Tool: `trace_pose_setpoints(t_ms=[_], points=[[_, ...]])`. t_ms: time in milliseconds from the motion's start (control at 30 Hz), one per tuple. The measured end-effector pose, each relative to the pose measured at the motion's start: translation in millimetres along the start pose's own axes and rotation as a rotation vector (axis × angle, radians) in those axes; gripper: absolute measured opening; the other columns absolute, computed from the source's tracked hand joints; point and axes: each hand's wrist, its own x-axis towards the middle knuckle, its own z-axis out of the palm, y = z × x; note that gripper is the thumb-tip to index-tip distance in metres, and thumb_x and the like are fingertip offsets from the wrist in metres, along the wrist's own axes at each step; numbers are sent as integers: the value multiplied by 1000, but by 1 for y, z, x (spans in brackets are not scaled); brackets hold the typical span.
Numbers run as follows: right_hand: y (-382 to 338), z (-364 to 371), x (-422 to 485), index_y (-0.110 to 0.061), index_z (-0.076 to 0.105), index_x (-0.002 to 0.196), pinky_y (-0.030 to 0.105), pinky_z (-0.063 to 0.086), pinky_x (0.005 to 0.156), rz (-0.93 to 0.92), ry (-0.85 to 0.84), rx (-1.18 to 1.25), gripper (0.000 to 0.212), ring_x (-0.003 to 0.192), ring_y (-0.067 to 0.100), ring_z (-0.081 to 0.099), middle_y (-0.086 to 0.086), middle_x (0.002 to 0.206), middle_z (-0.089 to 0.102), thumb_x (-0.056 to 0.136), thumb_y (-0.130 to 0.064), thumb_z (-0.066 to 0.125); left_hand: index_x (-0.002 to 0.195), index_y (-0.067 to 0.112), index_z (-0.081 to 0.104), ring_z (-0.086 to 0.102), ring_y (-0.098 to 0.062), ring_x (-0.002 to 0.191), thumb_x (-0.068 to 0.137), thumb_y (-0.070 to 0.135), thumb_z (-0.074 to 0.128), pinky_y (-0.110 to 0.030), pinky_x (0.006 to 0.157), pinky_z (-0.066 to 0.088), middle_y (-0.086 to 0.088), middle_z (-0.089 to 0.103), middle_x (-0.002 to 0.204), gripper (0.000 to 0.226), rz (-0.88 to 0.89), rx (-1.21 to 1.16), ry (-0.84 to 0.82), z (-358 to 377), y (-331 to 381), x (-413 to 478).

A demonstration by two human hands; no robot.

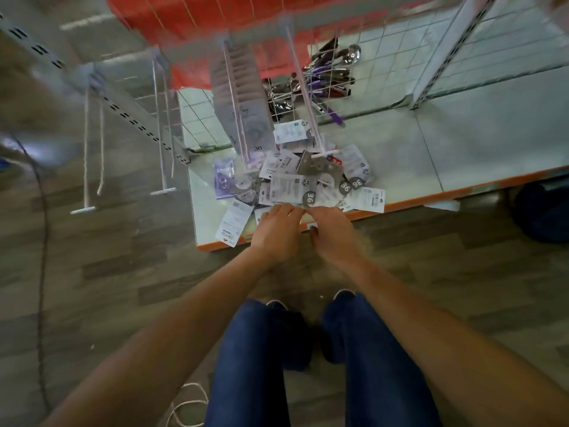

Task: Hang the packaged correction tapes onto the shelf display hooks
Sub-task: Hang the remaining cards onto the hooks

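Correction tapes [292,186]: loose heap of carded packages, white and grey, several with a round dark "36" sticker. They lie overlapping on the shelf, close to its front left corner.
Stray package [233,224]: white card at the near left of the heap, its near corner at the shelf's orange lip.
Purple package [224,180]: on the far left edge of the heap, face up.
Hung packages [243,97]: blurred row of cards on the loaded hook, above the back of the heap. The front card is marked "36".
Left hand [277,232]: palm down at the near edge of the heap, fingers bent toward the cards, fingertips meeting those of the other hand. Whether it grips a package cannot be told.
Right hand [332,232]: just beside the left, palm down, fingers bent inward and thumb tucked under. Its hold cannot be told either.
Empty hook [303,87]: long double-wire prong just right of the loaded one, with its end bar over the heap.
Left hooks [163,127]: two further bare prongs, hanging out over the floor to the left of the shelf.
Shelf [462,149]: pale metal deck with an orange front lip and a wire-grid back.
Wire basket [320,78]: behind the heap, holding purple-handled and shiny metal utensils.
Red panel [200,26]: above and behind the hooks.
Floor [123,272]: grey wood-look planks.
Dark cord [43,241]: runs along the floor at far left.
White rope [187,402]: looped on the floor at the bottom.
Legs [255,365]: blue jeans, with shoe tips near the shelf front.
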Motion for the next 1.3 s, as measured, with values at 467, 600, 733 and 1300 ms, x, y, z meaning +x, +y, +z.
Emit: trace_pose_setpoints(t_ms=[467, 600, 733, 1300], points=[[116, 147, 147, -8, 61, 108, 40, 48, 85, 119, -51, -105, 28, 106, 33, 57, 15, 113, 60, 84, -22, 62, 148, 20, 23, 17, -31, 145, 84, 22, 69, -49, 115, 22, -8, 15, 158, 79, -33, 327, 64, 140, -79, 173], [146, 180, 180, -8, 59, 110, 37, 48, 81, 214, -53, 3, 34, 106, 35, 57, 17, 113, 59, 79, -21, 63, 152, 26, 7, -3, -29, 148, 85, 25, 70, -54, 117, 8, -3, -6, 162, 92, -56, 312, 23, 179, -105, 200], [156, 193, 207, -4, 51, 120, 36, 51, 83, 426, -62, 209, 44, 106, 33, 59, 15, 115, 61, 80, -18, 65, 153, 32, -2, -13, -29, 147, 84, 20, 70, -57, 116, 1, -1, -13, 161, 100, -88, 220, 25, 210, -124, 219], [108, 143, 241, -18, 45, 130, 35, 57, 71, 382, 15, 736, 45, 89, 23, 62, 9, 104, 57, 88, -3, 50, 150, 27, 28, 40, -25, 134, 91, 42, 59, -47, 107, 38, -2, 39, 150, 68, -18, -236, 368, 202, -145, 219]])
